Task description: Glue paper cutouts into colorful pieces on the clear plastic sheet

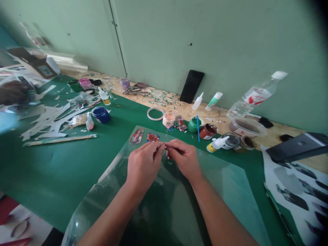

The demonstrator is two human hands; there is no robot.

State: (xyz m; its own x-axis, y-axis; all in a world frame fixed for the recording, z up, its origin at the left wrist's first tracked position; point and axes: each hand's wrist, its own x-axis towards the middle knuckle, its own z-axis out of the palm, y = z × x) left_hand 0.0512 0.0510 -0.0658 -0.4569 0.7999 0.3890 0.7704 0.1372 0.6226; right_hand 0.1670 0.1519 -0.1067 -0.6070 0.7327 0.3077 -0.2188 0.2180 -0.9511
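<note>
My left hand (143, 162) and my right hand (185, 160) meet fingertip to fingertip above a clear plastic sheet (225, 181). Both are closed in a pinch, on something too small or too hidden to make out. Just beyond my left fingers, a small colourful patterned piece (153, 137) lies at the sheet's far edge. Left of it is a second, longer patterned piece (136, 135). The plastic sheet covers part of the green table cover (64, 171).
Paint jars stand behind my hands: green (192, 125), dark red (208, 131) and, farther left, blue (101, 115). A glue bottle (217, 144) leans near the right jars. A phone (192, 86) rests against the wall. White paper strips (51, 119) lie left, near another person's hand (12, 92).
</note>
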